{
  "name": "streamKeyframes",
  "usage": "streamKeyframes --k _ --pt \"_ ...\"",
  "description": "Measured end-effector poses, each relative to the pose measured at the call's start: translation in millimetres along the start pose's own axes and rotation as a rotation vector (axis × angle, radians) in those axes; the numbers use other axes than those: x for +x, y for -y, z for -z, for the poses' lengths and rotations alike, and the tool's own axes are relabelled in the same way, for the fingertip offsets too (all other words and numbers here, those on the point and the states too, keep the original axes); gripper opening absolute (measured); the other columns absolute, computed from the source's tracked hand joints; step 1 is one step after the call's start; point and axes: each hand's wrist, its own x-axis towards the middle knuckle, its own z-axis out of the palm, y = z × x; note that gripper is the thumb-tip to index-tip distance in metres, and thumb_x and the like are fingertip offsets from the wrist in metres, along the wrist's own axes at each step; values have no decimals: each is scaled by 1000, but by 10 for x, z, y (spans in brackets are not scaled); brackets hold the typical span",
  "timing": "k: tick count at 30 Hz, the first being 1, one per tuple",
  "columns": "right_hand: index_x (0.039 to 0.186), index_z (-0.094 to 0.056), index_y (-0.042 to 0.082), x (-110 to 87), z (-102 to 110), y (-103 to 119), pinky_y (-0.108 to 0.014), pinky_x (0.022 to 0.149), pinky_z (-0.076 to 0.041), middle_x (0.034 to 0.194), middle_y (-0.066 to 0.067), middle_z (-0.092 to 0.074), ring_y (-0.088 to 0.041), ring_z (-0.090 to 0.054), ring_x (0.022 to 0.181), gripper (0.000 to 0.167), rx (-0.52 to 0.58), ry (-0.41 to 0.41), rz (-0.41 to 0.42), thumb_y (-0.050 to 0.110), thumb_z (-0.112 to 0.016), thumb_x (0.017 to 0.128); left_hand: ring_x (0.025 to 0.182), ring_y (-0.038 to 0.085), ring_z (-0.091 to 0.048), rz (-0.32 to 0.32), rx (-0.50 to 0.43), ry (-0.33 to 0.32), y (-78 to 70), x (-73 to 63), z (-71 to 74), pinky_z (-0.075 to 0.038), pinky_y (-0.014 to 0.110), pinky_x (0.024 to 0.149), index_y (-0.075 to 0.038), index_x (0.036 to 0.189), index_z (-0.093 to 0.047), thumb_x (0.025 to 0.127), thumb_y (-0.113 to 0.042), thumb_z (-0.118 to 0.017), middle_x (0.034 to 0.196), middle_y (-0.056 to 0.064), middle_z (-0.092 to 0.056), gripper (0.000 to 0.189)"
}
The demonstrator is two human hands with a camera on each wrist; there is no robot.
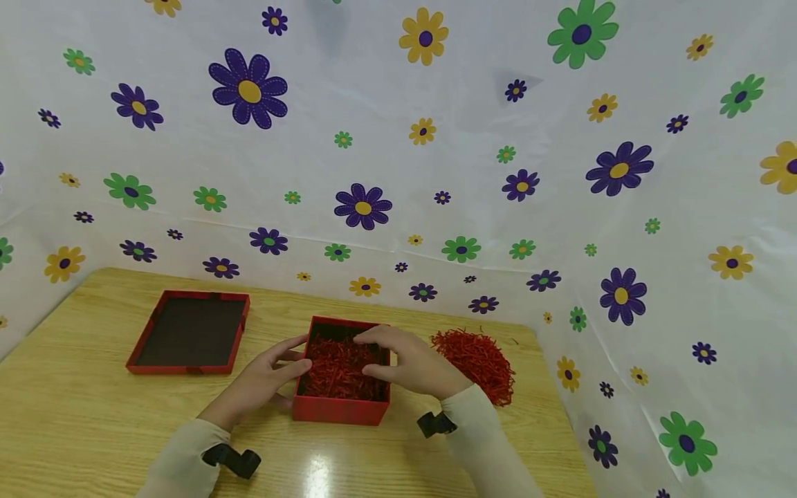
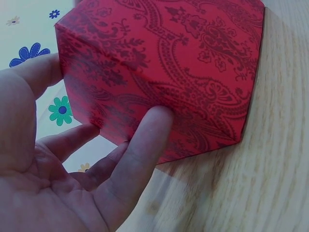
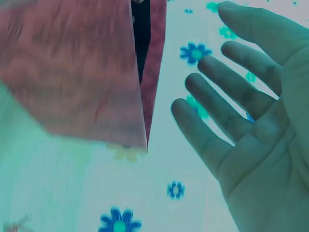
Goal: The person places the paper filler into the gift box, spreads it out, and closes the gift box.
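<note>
A red box (image 1: 339, 409) with a dark paisley pattern stands on the table, filled with red shredded paper (image 1: 339, 366). At its left side, my left hand (image 1: 264, 379) steadies it; in the left wrist view the thumb (image 2: 145, 150) and fingertips lie against the patterned wall, not wrapped round it. My right hand (image 1: 414, 360) is over the box's right edge, palm toward the shreds, holding nothing. The right wrist view shows that hand's fingers (image 3: 212, 104) spread and apart, beside the box wall (image 3: 82, 72).
To the left lies a shallow red box lid (image 1: 189, 332), its black inside facing up. A loose heap of red shredded paper (image 1: 476, 363) sits right of the box. Behind and along the right side hangs a white flowered sheet (image 1: 461, 187). The wooden table (image 1: 68, 415) spreads under everything.
</note>
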Motion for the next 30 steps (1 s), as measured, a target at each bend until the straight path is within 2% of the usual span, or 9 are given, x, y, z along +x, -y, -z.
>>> streamKeyframes --k 4,7,12,16,20,24,30 --pt "148 -56 26 -162 119 -146 -53 111 -45 149 9 -55 -26 -52 138 50 52 -81 -30 32 -71 101 130 38 -51 -19 1 13 -11 -8 17 -62 49 69 -20 164 -31 104 -36 -65 152 25 -39 71" --pt "149 -56 24 -278 168 -282 -53 107 -48 150 7 -54 -30 -55 134 51 77 -130 -33 27 -72 100 129 38 -52 -16 2 9 -5 -7 24 -62 49 70 -22 164 -32 104 -36 -65 152 24 -40 70" --pt "147 -57 26 -443 231 -479 -51 110 -47 152 3 -53 -24 -53 137 52 9 -196 -26 37 -73 98 129 38 -51 -4 7 -3 2 -4 47 -62 48 71 -24 163 -33 103 -38 -65 151 22 -41 70" --pt "145 -60 23 -566 293 -584 -56 111 -44 150 2 -54 -27 -51 139 50 -46 -252 -36 31 -75 97 129 38 -51 0 12 -12 -2 5 51 -62 47 71 -26 162 -35 103 -39 -65 151 21 -42 68" --pt "142 -62 21 -696 322 -694 -56 113 -42 149 0 -55 -29 -50 140 49 -73 -285 -82 22 -78 95 128 37 -52 -5 12 -11 2 19 25 -62 47 71 -26 162 -35 103 -39 -66 150 20 -43 68" --pt "144 -60 17 -813 317 -809 -59 113 -41 152 -6 -51 -34 -46 142 52 -93 -302 -113 20 -78 95 127 35 -54 5 1 -13 16 19 -9 -62 46 72 -26 162 -37 102 -38 -67 149 20 -44 68" --pt "150 -53 13 -935 282 -1064 -66 113 -36 158 -12 -43 -41 -39 146 61 -39 -320 -161 20 -78 95 127 36 -53 11 -7 -24 18 -7 -12 -62 47 72 -27 162 -36 102 -39 -67 149 19 -43 68"
